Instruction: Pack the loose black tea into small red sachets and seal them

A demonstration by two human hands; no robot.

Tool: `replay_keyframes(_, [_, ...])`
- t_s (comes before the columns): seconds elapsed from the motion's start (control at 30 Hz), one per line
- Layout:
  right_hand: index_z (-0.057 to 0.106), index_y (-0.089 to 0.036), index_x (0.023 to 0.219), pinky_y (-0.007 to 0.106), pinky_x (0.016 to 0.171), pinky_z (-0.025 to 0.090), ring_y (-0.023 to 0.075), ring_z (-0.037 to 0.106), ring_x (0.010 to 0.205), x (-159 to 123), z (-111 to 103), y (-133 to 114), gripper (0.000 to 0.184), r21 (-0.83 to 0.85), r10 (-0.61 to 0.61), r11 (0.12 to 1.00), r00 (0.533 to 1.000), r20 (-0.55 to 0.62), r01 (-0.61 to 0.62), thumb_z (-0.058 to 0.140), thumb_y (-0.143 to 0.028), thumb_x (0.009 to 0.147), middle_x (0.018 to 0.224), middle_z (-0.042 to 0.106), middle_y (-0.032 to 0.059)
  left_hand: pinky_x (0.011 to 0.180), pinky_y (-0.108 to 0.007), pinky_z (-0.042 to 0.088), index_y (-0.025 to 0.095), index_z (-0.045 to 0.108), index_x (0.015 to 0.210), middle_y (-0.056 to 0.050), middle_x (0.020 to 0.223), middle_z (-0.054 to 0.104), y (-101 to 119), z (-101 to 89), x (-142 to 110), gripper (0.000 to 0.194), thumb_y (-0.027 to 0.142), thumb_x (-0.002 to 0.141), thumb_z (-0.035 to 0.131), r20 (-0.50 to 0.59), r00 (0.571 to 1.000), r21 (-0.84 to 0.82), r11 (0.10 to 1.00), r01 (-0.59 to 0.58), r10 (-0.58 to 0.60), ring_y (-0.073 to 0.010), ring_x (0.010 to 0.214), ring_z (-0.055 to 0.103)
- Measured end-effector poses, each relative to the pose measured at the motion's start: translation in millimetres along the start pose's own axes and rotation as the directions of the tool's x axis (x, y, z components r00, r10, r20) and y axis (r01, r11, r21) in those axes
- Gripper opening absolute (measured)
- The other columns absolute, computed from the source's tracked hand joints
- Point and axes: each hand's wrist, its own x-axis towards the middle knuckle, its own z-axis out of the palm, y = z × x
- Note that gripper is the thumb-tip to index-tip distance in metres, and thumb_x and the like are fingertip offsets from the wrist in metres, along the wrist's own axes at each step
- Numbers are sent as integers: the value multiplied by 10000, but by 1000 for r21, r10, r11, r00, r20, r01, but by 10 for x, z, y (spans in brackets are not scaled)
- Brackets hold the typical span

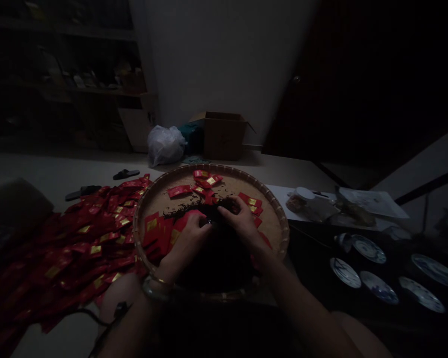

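Note:
A round woven bamboo tray lies in front of me with a dark heap of loose tea leaves and several red foil packets in it. My left hand grips a red packet at the heap's far edge. My right hand sits right beside it, fingers curled onto the tea and touching the same packet's mouth. A bangle is on my left wrist.
A big spread of red packets covers the floor on the left. Blue-white saucers and a lidded jar lie to the right. A cardboard box, a white bag and slippers stand beyond the tray.

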Motion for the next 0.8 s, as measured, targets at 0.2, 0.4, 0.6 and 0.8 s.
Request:
replay_keyframes(0.2, [584,-181,905,337,820,458,192,588,867,-114,167,192,287,-177,-104,977,989,106,121,689,-295,664,906,631,23,781,-338,531,182,619,1030,-79,988,606,-67,-7,-50,189,213,865,531,-11,998,-158,985,67,-69,-188,903,598])
replay_keyframes(0.4, [594,-185,862,326,793,455,187,569,862,-59,100,115,219,-358,-278,858,919,281,369,709,-196,675,896,604,28,788,-324,530,209,700,813,-64,994,623,-190,-108,-74,71,179,799,637,19,980,-44,979,-198,199,-182,918,599])
replay_keyframes(0.6, [608,-182,884,293,769,459,168,566,861,-48,-2,-63,244,-388,-269,776,817,510,497,698,-86,679,889,586,21,758,-298,543,203,697,779,-56,967,627,-239,-86,-83,17,210,773,683,-88,973,-106,969,-224,215,-172,899,612])
replay_keyframes(0.8, [634,-183,905,278,768,464,160,583,848,-35,-62,-76,242,-354,-241,760,742,626,546,709,-101,690,909,604,22,738,-291,550,181,672,769,-64,952,624,-189,-122,-107,41,142,769,658,-122,984,-162,975,-153,134,-168,869,629])
